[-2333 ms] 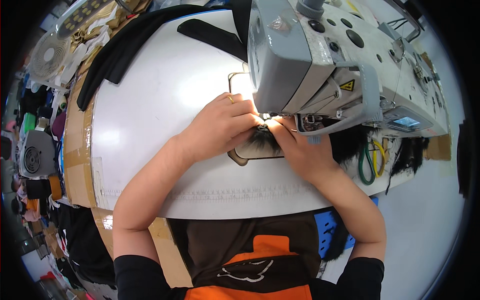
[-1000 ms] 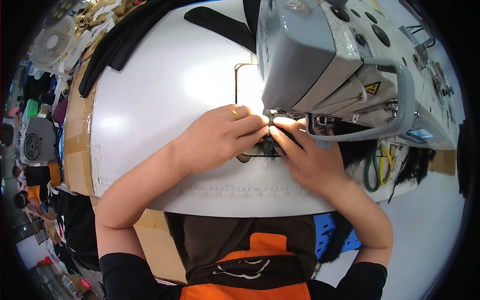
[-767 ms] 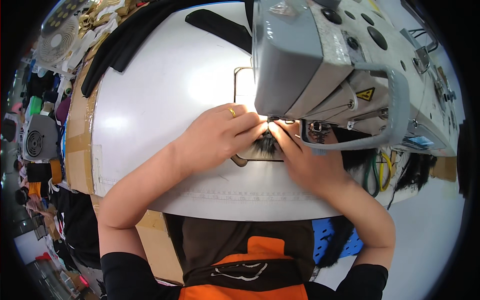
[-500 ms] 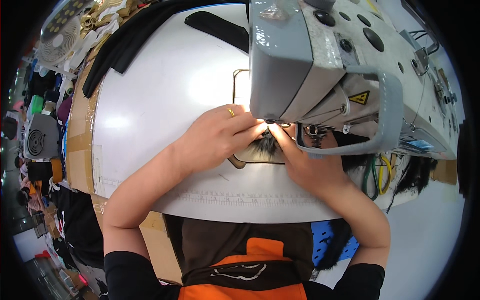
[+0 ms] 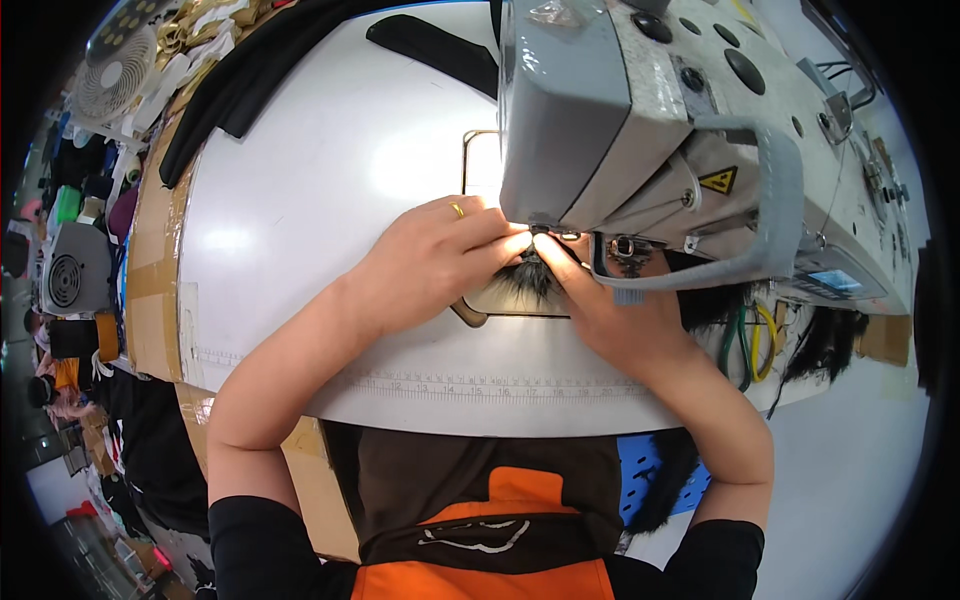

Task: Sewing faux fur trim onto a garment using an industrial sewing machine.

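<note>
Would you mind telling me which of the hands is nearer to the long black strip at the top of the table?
The left hand. It rests below the black strip, on its side of the sewing machine; the right hand sits farther right and lower, under the machine head.

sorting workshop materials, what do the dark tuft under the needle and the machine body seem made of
Dark tuft: seemingly hair or faux fur, with loose matte strands fanning out. Sewing machine body: probably painted metal, a grey semi-gloss casing with screws and scuffs.

Left hand [image 5: 435, 255] and right hand [image 5: 610, 315] meet fingertip to fingertip, fingers pinched, forearms angled inward.
</note>
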Demonstrator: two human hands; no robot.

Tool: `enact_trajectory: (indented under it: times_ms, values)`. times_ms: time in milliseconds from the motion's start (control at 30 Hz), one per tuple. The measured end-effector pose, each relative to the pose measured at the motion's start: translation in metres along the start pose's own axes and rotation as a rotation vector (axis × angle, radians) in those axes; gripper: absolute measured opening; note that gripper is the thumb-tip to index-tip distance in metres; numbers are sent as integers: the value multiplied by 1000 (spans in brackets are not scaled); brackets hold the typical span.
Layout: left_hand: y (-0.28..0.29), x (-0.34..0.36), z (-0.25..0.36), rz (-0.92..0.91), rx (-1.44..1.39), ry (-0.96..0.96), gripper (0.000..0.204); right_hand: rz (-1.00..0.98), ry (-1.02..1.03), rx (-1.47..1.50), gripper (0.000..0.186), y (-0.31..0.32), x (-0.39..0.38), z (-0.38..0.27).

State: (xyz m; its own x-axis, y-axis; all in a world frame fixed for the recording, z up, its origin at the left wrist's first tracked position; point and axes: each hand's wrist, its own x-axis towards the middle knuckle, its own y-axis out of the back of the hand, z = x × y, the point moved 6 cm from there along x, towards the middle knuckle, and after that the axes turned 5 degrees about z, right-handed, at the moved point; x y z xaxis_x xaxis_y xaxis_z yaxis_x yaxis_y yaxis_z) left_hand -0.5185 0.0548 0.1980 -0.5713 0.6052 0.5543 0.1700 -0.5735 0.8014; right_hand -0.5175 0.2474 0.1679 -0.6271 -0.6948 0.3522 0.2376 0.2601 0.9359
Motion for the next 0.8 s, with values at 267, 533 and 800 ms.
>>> enact_trajectory:
  times_ms: [267,533,800]
  values:
    - [-6,-3,-2,-14,30,-34,30,57,28,3,47,12,10,-2]
    - [-4,-3,-3,-45,-3,-12,26,9,-40,152,43,2,8,2]
    - [-5,-5,1,-29,50,32,24,0,-25,0,38,1,7,2]
